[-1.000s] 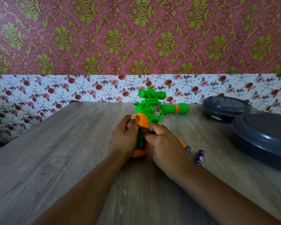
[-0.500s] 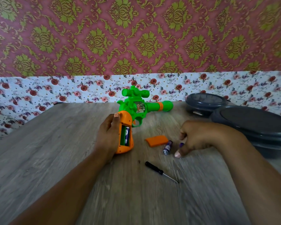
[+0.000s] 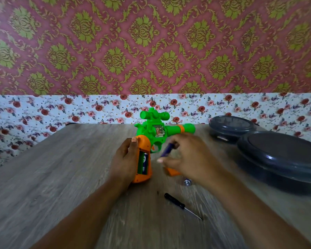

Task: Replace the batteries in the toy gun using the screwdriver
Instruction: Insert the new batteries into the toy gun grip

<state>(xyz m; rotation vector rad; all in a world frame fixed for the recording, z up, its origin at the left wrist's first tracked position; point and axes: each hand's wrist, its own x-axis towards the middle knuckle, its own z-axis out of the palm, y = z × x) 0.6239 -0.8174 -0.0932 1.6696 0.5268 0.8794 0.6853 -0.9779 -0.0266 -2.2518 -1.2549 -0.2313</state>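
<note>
A wood-grain table carries everything, with two dark grey lidded containers at its right side, well apart from the work. The green and orange toy gun lies near the middle of the table, barrel pointing right, its orange grip turned toward the person with the battery compartment uncovered and one battery seated inside. The left hand wraps round the grip from the left, thumb up near its top, steadying it. The right hand hovers just right of the grip and pinches a purple battery between its fingertips, tilted toward the compartment. Beneath that hand lies the orange compartment cover, with a spare battery just beside it. The black-handled screwdriver rests untouched nearer the person.

The gun looks like hollow moulded plastic: probably light, stiff and apt to slide on the smooth top, so holding it by the thick grip seems sensible. The battery is small, hard and slick, best taken by its sides so an end can seat first against the spring. No brand or lettering can be read on the batteries or gun; motion blur hides any print
</note>
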